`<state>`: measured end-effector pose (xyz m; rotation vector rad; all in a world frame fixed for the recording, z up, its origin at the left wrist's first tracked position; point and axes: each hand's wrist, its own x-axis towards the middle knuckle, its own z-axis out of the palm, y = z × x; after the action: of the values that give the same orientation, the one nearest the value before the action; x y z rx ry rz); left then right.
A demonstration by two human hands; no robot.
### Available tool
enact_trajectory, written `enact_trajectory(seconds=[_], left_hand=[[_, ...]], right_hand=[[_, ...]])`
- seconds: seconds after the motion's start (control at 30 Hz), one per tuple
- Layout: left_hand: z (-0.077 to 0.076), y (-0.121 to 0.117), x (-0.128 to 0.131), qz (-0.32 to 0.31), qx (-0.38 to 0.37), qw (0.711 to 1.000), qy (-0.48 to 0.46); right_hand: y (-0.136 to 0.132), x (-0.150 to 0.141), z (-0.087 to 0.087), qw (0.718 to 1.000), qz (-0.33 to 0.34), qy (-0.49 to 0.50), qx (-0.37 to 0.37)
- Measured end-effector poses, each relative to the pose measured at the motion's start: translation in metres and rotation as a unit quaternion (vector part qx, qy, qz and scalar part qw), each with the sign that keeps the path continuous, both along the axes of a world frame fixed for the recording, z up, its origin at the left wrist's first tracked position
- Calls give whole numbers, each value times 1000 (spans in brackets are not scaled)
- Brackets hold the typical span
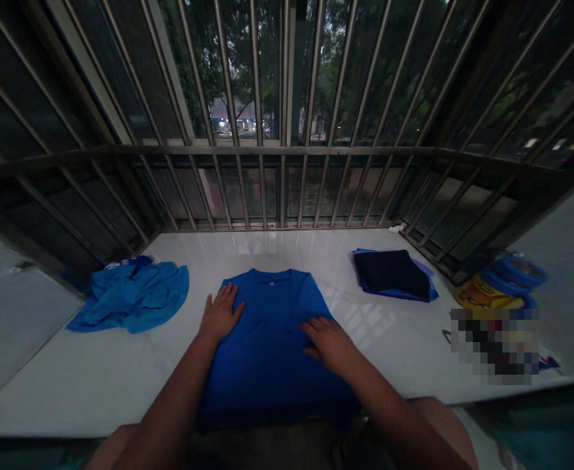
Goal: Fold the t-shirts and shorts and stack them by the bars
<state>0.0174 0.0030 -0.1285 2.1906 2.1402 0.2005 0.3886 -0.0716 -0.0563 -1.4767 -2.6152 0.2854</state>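
Note:
A blue T-shirt [267, 339] lies spread flat on the white window ledge [96, 378], collar away from me, its hem hanging over the near edge. My left hand [220, 313] rests flat on the shirt's left side, fingers stretched out. On the shirt's right middle lies my right hand [330, 341], palm down with fingers extended to the left. Neither hand holds anything.
A crumpled blue garment [133, 295] sits at the left of the ledge. A folded stack of dark and blue clothes [393, 275] lies at the right. Metal window bars [282, 150] close off the far side. A yellow and blue object [499, 287] sits at the far right.

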Motion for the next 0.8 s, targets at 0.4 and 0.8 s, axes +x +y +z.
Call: enact_trajectory(seconds=[0.4,0.8], left_hand=[[-2,4,-2,1,7,998,-57],[50,78,-41,156,-64,971,-172]], right_hand=[[-9,55,-18,992,-127,0,5],[159,-5,-1,963,-259,40,-68]])
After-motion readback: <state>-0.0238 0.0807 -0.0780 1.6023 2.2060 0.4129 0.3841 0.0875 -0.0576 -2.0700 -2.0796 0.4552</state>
